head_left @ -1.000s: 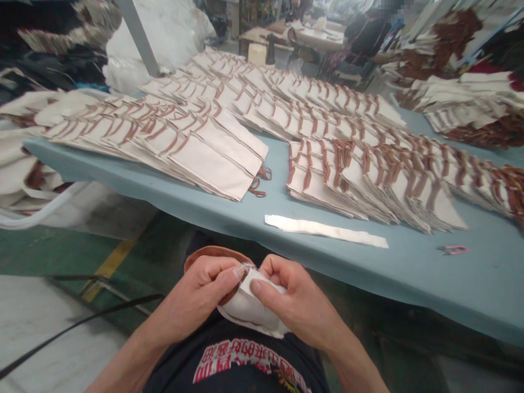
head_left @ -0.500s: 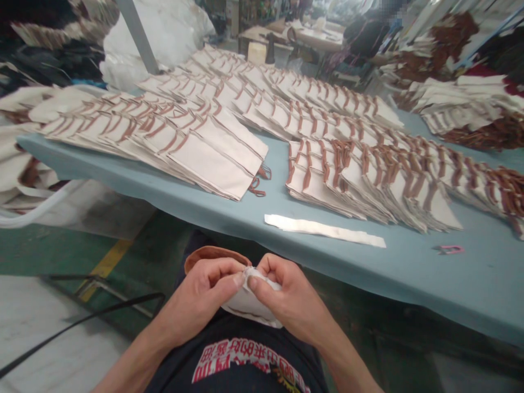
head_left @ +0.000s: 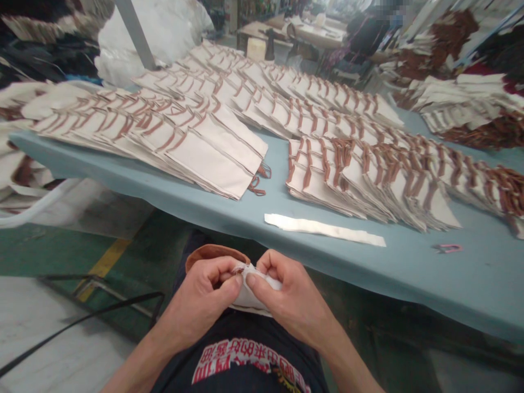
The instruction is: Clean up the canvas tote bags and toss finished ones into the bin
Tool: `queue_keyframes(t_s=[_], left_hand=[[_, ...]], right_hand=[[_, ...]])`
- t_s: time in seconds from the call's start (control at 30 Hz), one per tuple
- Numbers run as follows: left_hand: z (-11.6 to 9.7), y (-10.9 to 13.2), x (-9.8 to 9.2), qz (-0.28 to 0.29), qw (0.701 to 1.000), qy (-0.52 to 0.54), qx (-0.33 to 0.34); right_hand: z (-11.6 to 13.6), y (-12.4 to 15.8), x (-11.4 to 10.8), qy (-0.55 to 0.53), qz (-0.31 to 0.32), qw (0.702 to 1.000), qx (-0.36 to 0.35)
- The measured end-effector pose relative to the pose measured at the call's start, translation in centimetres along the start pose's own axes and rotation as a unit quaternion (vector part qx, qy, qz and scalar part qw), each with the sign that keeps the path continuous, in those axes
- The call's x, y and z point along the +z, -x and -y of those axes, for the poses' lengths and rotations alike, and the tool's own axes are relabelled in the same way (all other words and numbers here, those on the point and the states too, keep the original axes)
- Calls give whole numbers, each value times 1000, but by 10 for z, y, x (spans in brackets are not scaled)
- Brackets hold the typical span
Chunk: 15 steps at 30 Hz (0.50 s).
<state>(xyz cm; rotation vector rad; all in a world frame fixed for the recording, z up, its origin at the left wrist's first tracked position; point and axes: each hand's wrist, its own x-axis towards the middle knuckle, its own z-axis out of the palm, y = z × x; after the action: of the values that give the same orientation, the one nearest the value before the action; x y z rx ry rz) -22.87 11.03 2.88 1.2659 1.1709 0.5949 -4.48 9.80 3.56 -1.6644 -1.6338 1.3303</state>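
Close to my lap, both hands pinch a white fabric piece (head_left: 250, 299) with a brown strap (head_left: 216, 251) curving out on its far left side; it resembles the cloth bags on the table. My left hand (head_left: 208, 292) is closed on its edge, thumb and forefinger together. Right beside it, my right hand (head_left: 282, 292) is closed on the same edge, the thumb pressed on top. Frayed fabric or threads show between the two thumbs. The rest of the piece is partly hidden under my hands.
Overlapping rows of cream cloth bags (head_left: 216, 158) with brown straps cover much of the blue table (head_left: 229, 215). A white fabric strip (head_left: 323, 229) and pink-handled thread snips (head_left: 448, 248) lie near its front edge. A white bin (head_left: 41, 210) holding fabric stands left. A person (head_left: 364, 38) is in the background.
My hands have shifted very slightly, and the lower part of the white fabric hangs a little less far toward me. Both hands keep their hold on the edge.
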Motion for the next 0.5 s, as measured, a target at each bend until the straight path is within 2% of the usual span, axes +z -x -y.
queue_keyframes(t_s=[0.1,0.2,0.27,0.4,0.5], left_hand=[[-6,1,0,3,1000,-14,-3],[-10,0,1,12,1000,-24,-6],[-10,-1,2,23,999,-26,-7],[-7,1,3,29,999,-30,-7],[-5,3,2,24,999,-18,-15]], right_hand=[[5,0,-3,65,-57,996,-33],[9,-2,-6,106,-118,978,-132],[10,-4,-9,113,-110,967,-198],[8,-11,-13,96,-42,953,-283],[2,-15,-8,46,-56,949,-308]])
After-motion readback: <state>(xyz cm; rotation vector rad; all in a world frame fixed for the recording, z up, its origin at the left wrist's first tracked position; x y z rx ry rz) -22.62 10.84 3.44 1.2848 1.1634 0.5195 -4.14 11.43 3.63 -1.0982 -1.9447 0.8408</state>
